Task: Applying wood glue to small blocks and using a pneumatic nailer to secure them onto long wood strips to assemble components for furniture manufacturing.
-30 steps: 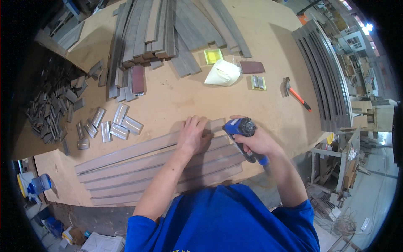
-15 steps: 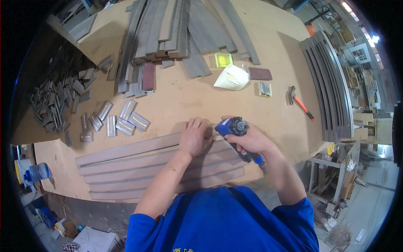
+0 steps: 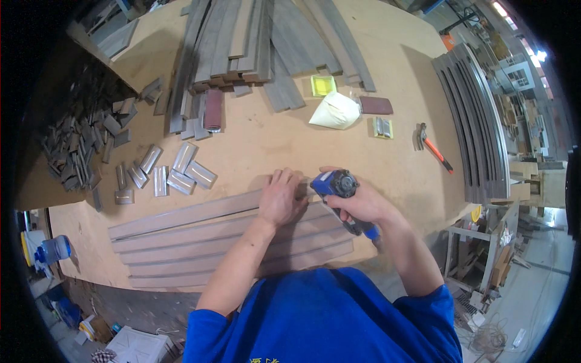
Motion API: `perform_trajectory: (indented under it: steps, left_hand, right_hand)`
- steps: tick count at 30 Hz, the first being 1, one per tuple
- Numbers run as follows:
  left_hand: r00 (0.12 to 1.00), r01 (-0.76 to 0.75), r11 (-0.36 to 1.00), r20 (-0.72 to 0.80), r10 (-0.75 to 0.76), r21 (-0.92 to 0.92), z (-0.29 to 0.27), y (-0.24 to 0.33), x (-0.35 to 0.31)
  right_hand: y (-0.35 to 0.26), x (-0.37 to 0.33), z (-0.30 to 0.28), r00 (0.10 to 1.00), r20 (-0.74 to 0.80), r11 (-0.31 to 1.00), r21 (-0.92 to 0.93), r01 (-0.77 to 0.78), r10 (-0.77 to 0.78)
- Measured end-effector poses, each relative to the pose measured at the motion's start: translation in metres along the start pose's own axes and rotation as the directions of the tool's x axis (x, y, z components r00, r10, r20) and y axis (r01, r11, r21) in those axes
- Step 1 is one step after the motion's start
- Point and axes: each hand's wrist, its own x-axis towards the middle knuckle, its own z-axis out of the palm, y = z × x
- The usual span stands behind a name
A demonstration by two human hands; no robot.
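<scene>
My right hand [image 3: 367, 202] is wrapped round the grip of a blue and black nail gun [image 3: 336, 183]. Its nose meets the right end of the farthest of several long wooden strips [image 3: 187, 213], which lie side by side at the table's near edge. Bent over that same end is my left hand [image 3: 282, 197], fingers gripping it just left of the nose. The exact contact point is mostly hidden by the hand and the tool. Left of the hands lie several short grey wooden blocks [image 3: 184, 157], some with a pale line along them.
A stack of long grey boards [image 3: 242, 54] fills the far middle. Offcuts [image 3: 82, 142] are heaped at left. A white bag [image 3: 336, 111], a yellow box [image 3: 323, 86], a small box of nail strips [image 3: 382, 127] and an orange-handled hammer [image 3: 435, 152] lie to the right, before slatted panels [image 3: 469, 121].
Almost nothing differs. Both hands and the nail gun hold the same place at the strip's end, with only a slight shift of my right forearm.
</scene>
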Motion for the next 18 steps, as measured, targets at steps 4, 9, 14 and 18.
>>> perform_trajectory:
  steps: [4, 9, 14, 18]
  left_hand:
    - [0.996, -0.047, 0.999, -0.076, 0.046, -0.009, 0.002, 0.001, -0.001]
    - [0.997, -0.038, 0.999, -0.073, 0.036, -0.024, 0.005, -0.001, -0.001]
    - [0.998, -0.040, 0.999, -0.050, 0.040, 0.009, 0.003, 0.000, 0.003]
    - [1.000, -0.012, 1.000, -0.013, 0.012, -0.019, -0.006, -0.005, -0.002]
  right_hand:
    - [-0.003, -0.012, 0.001, 1.000, 0.010, 1.000, -0.008, -0.017, 0.017]
    - [-0.010, -0.016, 0.005, 0.998, -0.014, 0.997, -0.063, -0.055, 0.054]
    - [0.005, -0.016, 0.002, 0.998, -0.059, 1.000, 0.012, -0.014, 0.015]
    - [0.016, -0.021, -0.012, 0.969, -0.234, 0.995, 0.036, 0.093, -0.082]
